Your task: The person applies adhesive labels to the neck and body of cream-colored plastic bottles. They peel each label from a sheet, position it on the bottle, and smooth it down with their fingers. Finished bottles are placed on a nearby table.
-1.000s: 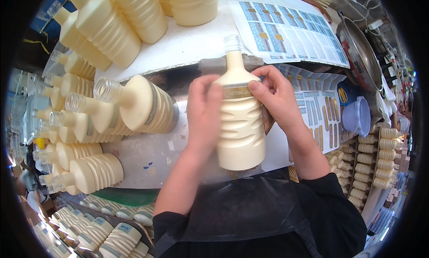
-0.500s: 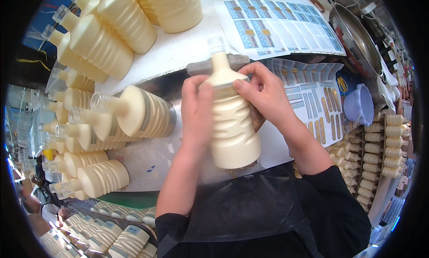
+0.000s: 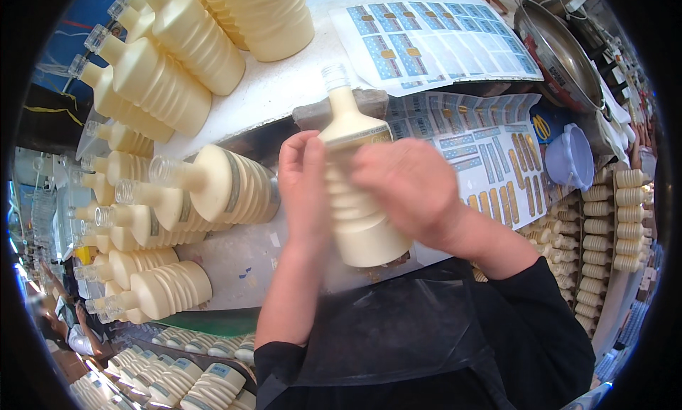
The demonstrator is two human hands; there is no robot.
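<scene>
A cream-coloured bottle (image 3: 369,238) with a wavy, ribbed body and a clear threaded neck lies before me, neck pointing away. Its neck end rests by a grey block (image 3: 309,117). Across its shoulder runs a grey and gold label strip (image 3: 375,137). My left hand (image 3: 304,182) is closed on the bottle's left side, fingertips at the strip's left end. Over the bottle's right side, just below the strip, passes my right hand (image 3: 415,186). Motion smears its fingers, so whether they touch the bottle cannot be made out.
Similar cream bottles (image 3: 231,182) crowd the left, with taller ones (image 3: 160,83) behind. Printed label sheets (image 3: 440,44) lie at the back and right (image 3: 497,161). A lilac bucket (image 3: 570,158) and a metal pan (image 3: 558,51) stand right. Stacked bottles (image 3: 597,250) fill racks lower right.
My right hand has left its pinch at the label strip and swept down over the bottle's body, now blurred. The left hand stays at the bottle's left side. More of the strip shows.
</scene>
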